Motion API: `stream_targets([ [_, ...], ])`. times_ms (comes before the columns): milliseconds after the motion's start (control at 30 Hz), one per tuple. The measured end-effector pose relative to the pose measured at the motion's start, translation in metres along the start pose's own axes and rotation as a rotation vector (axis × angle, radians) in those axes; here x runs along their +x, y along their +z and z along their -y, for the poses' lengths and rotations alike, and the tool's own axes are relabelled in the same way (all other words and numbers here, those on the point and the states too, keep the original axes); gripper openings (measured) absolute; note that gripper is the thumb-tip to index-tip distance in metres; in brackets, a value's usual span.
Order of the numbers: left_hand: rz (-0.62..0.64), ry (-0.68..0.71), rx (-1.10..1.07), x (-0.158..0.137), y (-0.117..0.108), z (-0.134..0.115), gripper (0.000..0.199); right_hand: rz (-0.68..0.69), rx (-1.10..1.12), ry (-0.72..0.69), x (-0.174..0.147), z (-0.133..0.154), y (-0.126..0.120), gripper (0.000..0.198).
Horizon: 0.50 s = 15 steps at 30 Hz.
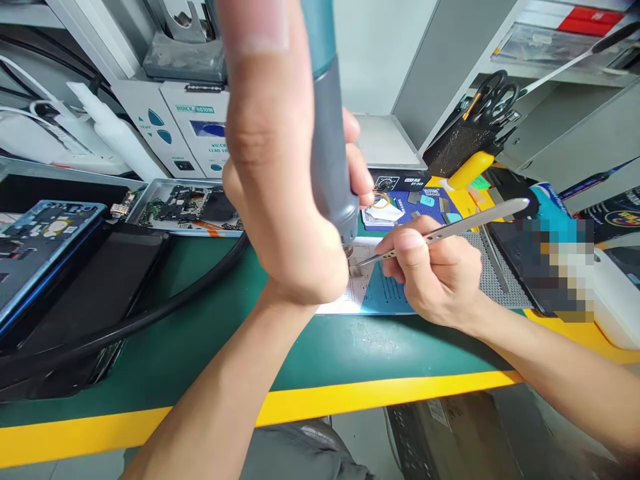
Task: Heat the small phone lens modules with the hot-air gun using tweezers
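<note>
My left hand [280,173], large in the foreground, is wrapped round the grey-and-teal handle of a hot air gun [330,140], its nozzle pointing down. Pinched in my right hand [435,267] is a pair of metal tweezers [465,220], tips pointing left and down, close to the nozzle. Beneath both lies a white-and-blue printed sheet [385,293] on the green mat [370,347]. A small piece sits at the tweezer tips, partly hidden by my left hand; I cannot tell what it is or whether the tips grip it.
A thick black hose [200,293] crosses the mat at left, beside opened phones [45,247] and a tray of circuit boards [145,207]. Behind stands a white soldering station [175,127]. At right are a mesh tool holder [460,147], a yellow-handled tool [470,170] and a perforated grey mat [510,287].
</note>
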<state>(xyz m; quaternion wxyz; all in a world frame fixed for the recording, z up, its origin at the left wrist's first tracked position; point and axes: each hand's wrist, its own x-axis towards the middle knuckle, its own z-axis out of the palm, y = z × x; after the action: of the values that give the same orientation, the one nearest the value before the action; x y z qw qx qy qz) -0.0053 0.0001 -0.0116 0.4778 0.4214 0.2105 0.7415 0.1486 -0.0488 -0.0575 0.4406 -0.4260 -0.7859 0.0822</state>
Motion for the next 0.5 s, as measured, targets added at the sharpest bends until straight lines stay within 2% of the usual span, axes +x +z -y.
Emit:
stream_targets([
  [33,0.067,0.117,-0.021,0.0,-0.002,0.003,0.064,0.017,0.009,0.009,0.001,0.0,0.0,0.045],
  [100,0.027,0.223,0.009,-0.001,-0.004,0.004,0.047,0.06,0.047,0.022,0.003,0.0,-0.001,0.042],
  [133,-0.01,0.237,0.033,-0.003,-0.002,0.002,0.046,0.079,0.066,0.022,0.004,0.0,-0.002,0.042],
  [267,-0.106,0.072,0.096,-0.008,0.008,-0.008,0.053,0.137,0.043,0.021,0.008,0.003,-0.004,0.047],
  [500,-0.081,0.01,0.059,-0.013,0.008,-0.006,0.055,0.113,-0.01,0.024,0.007,0.007,-0.009,0.053],
])
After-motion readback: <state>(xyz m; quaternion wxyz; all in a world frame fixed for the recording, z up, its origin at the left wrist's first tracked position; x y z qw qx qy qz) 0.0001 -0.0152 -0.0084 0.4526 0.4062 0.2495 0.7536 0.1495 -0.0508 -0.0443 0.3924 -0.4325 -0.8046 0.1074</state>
